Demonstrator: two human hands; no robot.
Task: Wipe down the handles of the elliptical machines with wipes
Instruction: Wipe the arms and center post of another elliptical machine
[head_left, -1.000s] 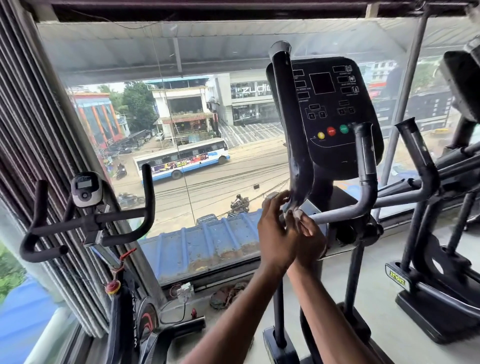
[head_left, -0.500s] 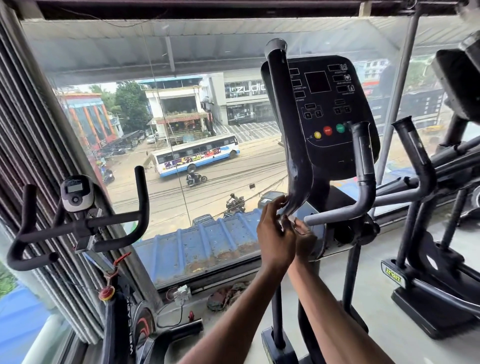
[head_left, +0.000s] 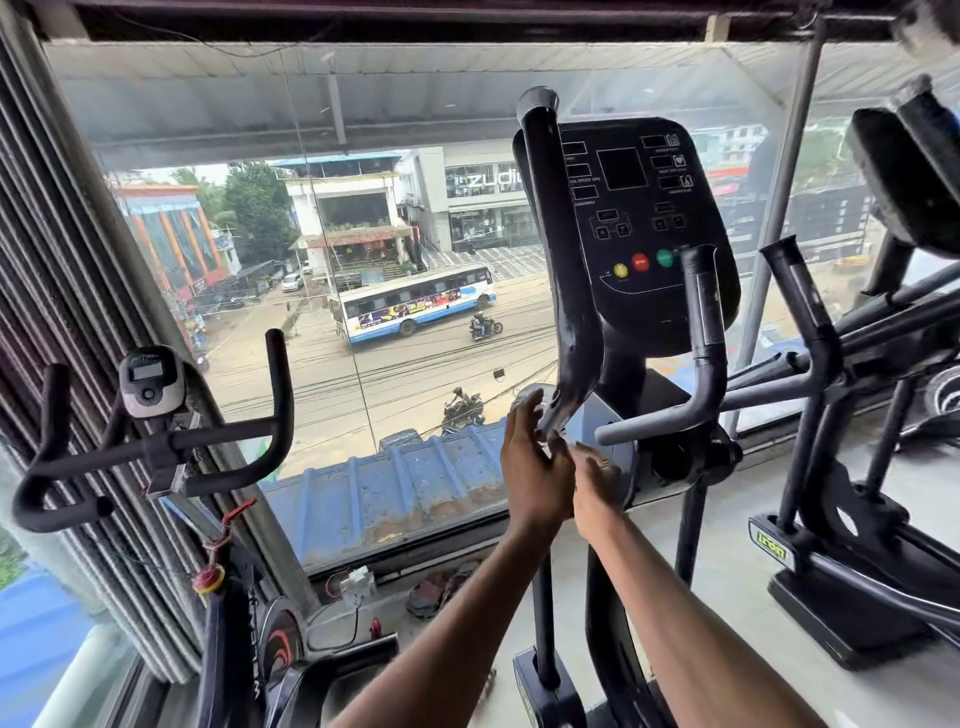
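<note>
The elliptical's tall black left handle (head_left: 563, 270) curves down to its lower end in front of me, beside the console (head_left: 644, 218). My left hand (head_left: 530, 462) reaches up with fairly straight fingers touching that lower end. Just right of it, my right hand (head_left: 595, 486) has its fingertips at the same spot, pinching a small pale wipe (head_left: 573, 445) that is mostly hidden. The short right grip (head_left: 704, 332) bends up from a grey bar (head_left: 644, 423), untouched.
An exercise bike with black handlebars (head_left: 156, 447) stands at the left by the window blinds. A second elliptical (head_left: 810, 374) stands close on the right. Behind the machines, a glass window (head_left: 363, 208) looks onto a street.
Both hands stay at the lower end of the left handle. My left fingers have straightened and shifted slightly up, and my view has drifted a little.
</note>
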